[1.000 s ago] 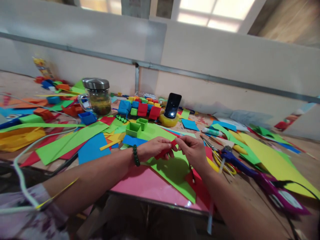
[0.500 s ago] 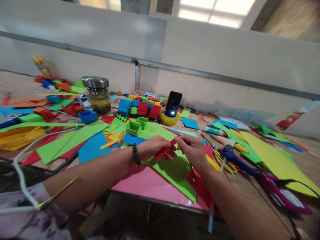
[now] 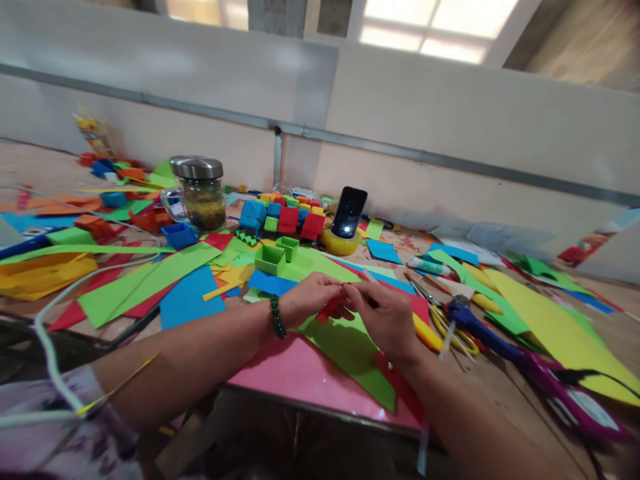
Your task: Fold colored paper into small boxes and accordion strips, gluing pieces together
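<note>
Over the green sheet [image 3: 357,357], my left hand [image 3: 315,300] is closed on a small folded red paper piece [image 3: 330,308]. My right hand [image 3: 383,313] meets it from the right, its thumb and fingertips pinched at the upper end of the same red piece. The fingers hide much of the paper. Two open green paper boxes, a larger one [image 3: 271,261] and a smaller one [image 3: 289,248], stand just beyond my left hand. A pink sheet [image 3: 295,377] lies under the green one at the table's front edge.
A lidded glass jar [image 3: 203,200] stands back left. A phone [image 3: 349,212] leans on a yellow roll, beside coloured paper cubes [image 3: 289,221]. Scissors [image 3: 453,330] and a purple-and-blue glue gun [image 3: 565,393] lie right. A white cable [image 3: 45,333] runs left.
My right hand's fingers have come closer over the red piece, covering more of it. The whole view has shifted slightly.
</note>
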`<state>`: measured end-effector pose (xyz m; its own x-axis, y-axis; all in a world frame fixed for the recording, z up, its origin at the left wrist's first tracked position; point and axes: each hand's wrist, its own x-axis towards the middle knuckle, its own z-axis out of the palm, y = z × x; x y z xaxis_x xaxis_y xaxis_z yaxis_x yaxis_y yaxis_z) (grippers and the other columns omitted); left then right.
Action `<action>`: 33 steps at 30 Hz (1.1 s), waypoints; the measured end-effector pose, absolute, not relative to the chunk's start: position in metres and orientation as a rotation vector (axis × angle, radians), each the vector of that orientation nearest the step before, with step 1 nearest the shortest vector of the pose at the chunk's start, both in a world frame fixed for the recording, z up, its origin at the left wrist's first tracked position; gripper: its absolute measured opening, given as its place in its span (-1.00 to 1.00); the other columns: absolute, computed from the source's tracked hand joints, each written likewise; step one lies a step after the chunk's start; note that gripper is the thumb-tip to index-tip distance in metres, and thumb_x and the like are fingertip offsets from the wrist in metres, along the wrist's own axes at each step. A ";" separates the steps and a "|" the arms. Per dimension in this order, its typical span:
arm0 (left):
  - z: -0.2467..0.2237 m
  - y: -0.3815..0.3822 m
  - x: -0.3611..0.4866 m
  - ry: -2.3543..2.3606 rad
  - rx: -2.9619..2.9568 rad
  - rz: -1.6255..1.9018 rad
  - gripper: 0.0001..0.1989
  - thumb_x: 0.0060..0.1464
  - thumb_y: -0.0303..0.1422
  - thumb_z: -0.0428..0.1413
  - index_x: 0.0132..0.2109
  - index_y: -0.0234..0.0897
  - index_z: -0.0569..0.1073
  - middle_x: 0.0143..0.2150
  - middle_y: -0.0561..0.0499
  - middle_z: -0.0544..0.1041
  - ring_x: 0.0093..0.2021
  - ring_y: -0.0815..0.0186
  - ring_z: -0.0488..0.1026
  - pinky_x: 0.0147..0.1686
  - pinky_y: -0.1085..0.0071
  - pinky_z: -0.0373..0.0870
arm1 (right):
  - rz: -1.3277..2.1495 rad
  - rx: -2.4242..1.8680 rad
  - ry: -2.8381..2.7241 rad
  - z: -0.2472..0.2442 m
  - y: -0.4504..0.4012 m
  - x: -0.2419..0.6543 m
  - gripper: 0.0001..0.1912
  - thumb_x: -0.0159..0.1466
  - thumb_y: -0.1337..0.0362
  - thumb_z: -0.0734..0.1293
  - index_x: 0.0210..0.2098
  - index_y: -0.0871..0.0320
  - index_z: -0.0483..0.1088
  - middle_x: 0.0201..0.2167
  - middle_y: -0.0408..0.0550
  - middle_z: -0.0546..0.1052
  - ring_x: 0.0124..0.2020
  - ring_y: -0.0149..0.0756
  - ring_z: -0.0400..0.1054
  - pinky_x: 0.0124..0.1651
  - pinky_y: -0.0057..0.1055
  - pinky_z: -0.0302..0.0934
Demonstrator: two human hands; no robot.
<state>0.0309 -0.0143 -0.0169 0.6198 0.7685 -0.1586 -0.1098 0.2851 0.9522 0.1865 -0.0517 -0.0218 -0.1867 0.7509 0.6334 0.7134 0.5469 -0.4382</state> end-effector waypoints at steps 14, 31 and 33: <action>-0.015 -0.015 0.029 0.490 1.278 0.911 -0.68 0.01 -0.19 0.14 -0.25 -0.40 0.54 -0.45 0.03 0.41 -0.46 0.46 0.26 -0.44 0.51 0.18 | -0.800 -0.902 -2.145 -0.004 -0.058 0.195 -0.77 0.24 0.38 0.33 -0.10 0.17 0.49 -0.45 -0.06 0.59 -0.44 -0.36 0.44 -0.39 -0.44 0.22; -0.008 -0.020 0.029 0.606 1.500 1.000 -0.61 0.08 -0.08 0.10 -0.35 -0.39 0.49 -0.47 -0.02 0.48 -0.42 0.37 0.40 -0.43 0.48 0.25 | -0.002 -1.080 -1.859 -0.004 -0.056 0.193 -0.90 0.25 0.27 0.30 -0.26 0.12 0.43 -0.49 -0.13 0.46 -0.57 -0.45 0.29 -0.51 -0.48 0.23; -0.009 -0.020 0.029 0.605 1.405 0.928 -0.59 0.07 -0.05 0.08 -0.35 -0.39 0.46 -0.46 -0.02 0.48 -0.46 0.39 0.41 -0.50 0.50 0.23 | 0.067 -1.056 -1.893 -0.003 -0.056 0.193 -0.87 0.24 0.30 0.30 -0.20 0.13 0.41 -0.43 -0.12 0.43 -0.53 -0.45 0.27 -0.49 -0.48 0.23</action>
<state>0.0286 -0.0202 -0.0090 0.5336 0.8293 0.1660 -0.1834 -0.0781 0.9799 0.1932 -0.0559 -0.0028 -0.1924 0.6898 0.6980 0.6386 0.6281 -0.4447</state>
